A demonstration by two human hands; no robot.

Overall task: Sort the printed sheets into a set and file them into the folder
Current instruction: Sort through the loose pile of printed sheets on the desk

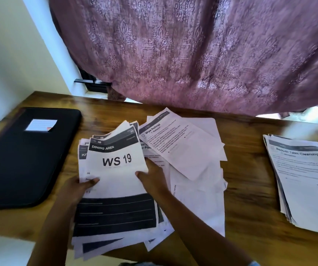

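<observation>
A loose bundle of printed sheets lies at the table's front middle, its top sheet reading "DINING AREA" and "WS 19". My left hand grips its left edge, thumb on top. My right hand holds the right edge, thumb on the top sheet and fingers under it. More sheets are scattered to the right, one headed "Wipe Railings". A separate neat stack, topped by "Bedside Table Cleaning", sits at the far right. The black zipped folder lies closed on the left, with a white label on its cover.
The wooden table ends close to me, and some sheets hang over its front edge. A purple patterned curtain hangs over the back of the table. A white wall stands to the left.
</observation>
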